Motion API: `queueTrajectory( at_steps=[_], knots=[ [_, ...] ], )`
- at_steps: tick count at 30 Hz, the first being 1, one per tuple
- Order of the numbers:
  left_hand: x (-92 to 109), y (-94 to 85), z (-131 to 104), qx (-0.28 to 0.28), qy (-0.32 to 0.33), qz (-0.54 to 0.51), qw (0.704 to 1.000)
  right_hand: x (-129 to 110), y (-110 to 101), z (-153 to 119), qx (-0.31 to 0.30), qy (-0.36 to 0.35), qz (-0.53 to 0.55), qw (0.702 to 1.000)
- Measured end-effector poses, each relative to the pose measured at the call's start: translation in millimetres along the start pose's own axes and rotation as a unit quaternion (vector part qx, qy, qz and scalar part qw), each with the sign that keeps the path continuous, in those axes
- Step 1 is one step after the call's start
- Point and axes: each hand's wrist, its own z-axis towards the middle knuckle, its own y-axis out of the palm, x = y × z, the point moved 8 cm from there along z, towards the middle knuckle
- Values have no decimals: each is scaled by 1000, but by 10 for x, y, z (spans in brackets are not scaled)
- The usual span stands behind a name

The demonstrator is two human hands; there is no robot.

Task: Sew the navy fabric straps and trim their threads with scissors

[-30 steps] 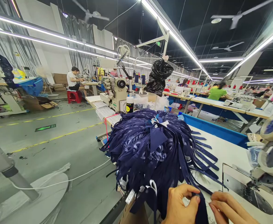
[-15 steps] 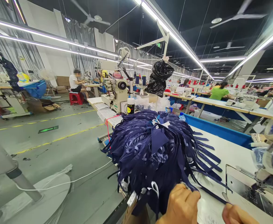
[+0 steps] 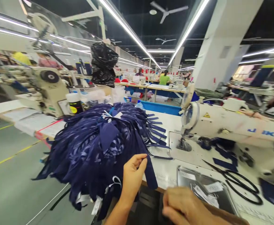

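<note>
View swings right since the earlier frame, putting the navy cloth pile (image 3: 85, 153) left of center and scissors (image 3: 241, 184) at lower right. Left hand (image 3: 132, 172), lower center: thumb and forefinger clamped on navy strip (image 3: 151, 175) at pile's right side. Right hand (image 3: 185, 201), blurred, near metal tray (image 3: 232, 203); fingers curled, can't tell if holding anything.
</note>
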Motion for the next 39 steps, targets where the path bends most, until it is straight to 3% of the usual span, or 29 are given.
queueTrajectory(
  at_steps=[2, 5, 7, 9, 10, 12, 14, 15, 17, 19, 22, 28, 39],
  knots=[
    [-57, 36, -5, -5, -41, -59, 997, 30, -179, 100, 73, -23, -174, 982],
    [-119, 76, -24, -6, -80, -107, 991, -129, -296, 196, 160, -115, -376, 905],
    [-117, 97, -39, -9, -87, -114, 990, -265, -243, 231, 175, -200, -433, 861],
    [-84, 117, -48, -22, -82, -101, 991, -333, -188, 270, 169, -259, -431, 848],
    [-58, 127, -47, -34, -77, -86, 993, -333, -196, 302, 168, -269, -408, 856],
    [4, 149, -24, -71, -61, -40, 995, -234, -326, 411, 186, -226, -306, 906],
    [78, 145, 38, -103, -34, 31, 994, 57, -545, 551, 218, -91, -130, 963],
    [122, 130, 85, -110, -15, 72, 991, 250, -619, 604, 226, -9, -28, 974],
    [231, 92, 197, -107, 34, 152, 982, 588, -655, 661, 224, 127, 166, 952],
    [372, 88, 301, -100, 95, 211, 968, 774, -636, 685, 219, 192, 285, 913],
    [520, 196, 393, -134, 152, 238, 950, 887, -627, 698, 226, 213, 340, 888],
    [341, 465, 408, -259, 48, 230, 937, 930, -589, 710, 220, 211, 368, 879],
    [292, 480, 438, -259, 22, 159, 952, 932, -554, 753, 208, 210, 375, 879]
  ],
)
